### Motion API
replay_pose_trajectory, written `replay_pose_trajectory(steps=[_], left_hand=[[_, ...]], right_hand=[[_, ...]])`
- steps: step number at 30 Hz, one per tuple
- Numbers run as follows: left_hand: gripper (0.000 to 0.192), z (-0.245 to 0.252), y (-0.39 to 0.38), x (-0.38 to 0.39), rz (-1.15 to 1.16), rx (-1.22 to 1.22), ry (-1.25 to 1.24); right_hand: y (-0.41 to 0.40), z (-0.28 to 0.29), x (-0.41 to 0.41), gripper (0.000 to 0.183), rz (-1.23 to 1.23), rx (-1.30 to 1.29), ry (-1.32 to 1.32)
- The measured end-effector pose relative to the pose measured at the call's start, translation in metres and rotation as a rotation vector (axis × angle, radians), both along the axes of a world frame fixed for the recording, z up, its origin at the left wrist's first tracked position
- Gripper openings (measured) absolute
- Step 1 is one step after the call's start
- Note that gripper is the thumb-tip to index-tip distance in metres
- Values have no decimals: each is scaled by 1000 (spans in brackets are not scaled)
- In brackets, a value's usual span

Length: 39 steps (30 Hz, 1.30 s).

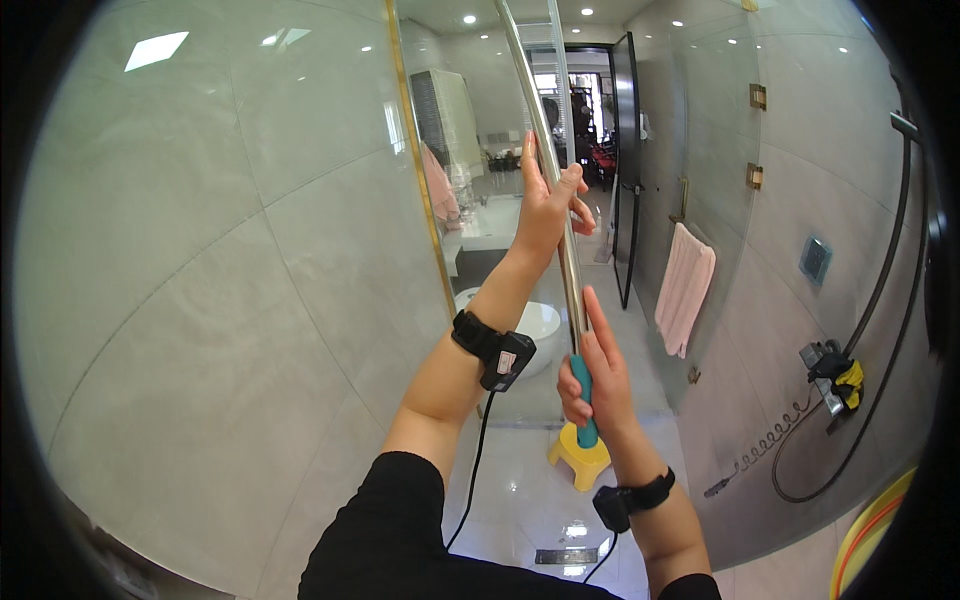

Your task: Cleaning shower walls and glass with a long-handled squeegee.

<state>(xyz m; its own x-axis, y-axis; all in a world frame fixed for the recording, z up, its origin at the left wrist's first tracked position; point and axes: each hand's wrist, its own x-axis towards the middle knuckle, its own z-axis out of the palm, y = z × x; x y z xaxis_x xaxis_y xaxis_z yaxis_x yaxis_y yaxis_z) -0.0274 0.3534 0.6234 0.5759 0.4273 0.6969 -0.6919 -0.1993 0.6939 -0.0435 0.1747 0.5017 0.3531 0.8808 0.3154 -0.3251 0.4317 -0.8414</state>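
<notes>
A long shiny metal pole (pixel 531 79) slants up through the middle of the view and runs out at the top edge; its far end is out of sight. My left hand (pixel 544 206) holds the shaft partway up, with the index finger pointing along it. Lower down, my right hand (pixel 611 382) grips the teal handle (pixel 588 435) at the pole's bottom end, its index finger stretched up beside the metal. Black strapped devices with cables sit on both my forearms.
Below the handle stands a yellow plastic stool (pixel 581 461) on wet-looking tiles, near a floor drain (pixel 566 556). To the right are a hanging pink towel (pixel 684 289), a shower hose (pixel 892 232) and a yellow tub (pixel 862 544). A toilet (pixel 538 322) shows behind glass; a large tiled wall (pixel 172 262) fills the left.
</notes>
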Motion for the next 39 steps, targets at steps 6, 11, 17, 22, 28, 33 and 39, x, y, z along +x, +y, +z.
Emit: replay_pose_trajectory(steps=[6, 11, 17, 22, 28, 33, 39], left_hand=[[78, 22, 39, -6, -37, 67, -42], [83, 12, 62, 7, 12, 133, 59], [90, -84, 43, 10, 26, 134, 80], [89, -144, -17, 1, -37, 44, 126], [90, -240, -79, -16, 82, 89, 301], [90, -335, -145, -31, 356, 274, 354], [95, -387, -243, -87, 183, 55, 670]], right_hand=[[54, 37, 9, 50, 146, 132, 79], [66, 24, 15, 51, 40, 54, 23], [31, -54, 21, 52, -53, -157, -34], [-33, -103, 14, 52, -96, -291, 7], [-113, -165, -1, 53, -71, -437, 60], [-196, -231, -20, 53, -72, -589, 113], [-291, -281, -58, 56, -27, -777, 144]])
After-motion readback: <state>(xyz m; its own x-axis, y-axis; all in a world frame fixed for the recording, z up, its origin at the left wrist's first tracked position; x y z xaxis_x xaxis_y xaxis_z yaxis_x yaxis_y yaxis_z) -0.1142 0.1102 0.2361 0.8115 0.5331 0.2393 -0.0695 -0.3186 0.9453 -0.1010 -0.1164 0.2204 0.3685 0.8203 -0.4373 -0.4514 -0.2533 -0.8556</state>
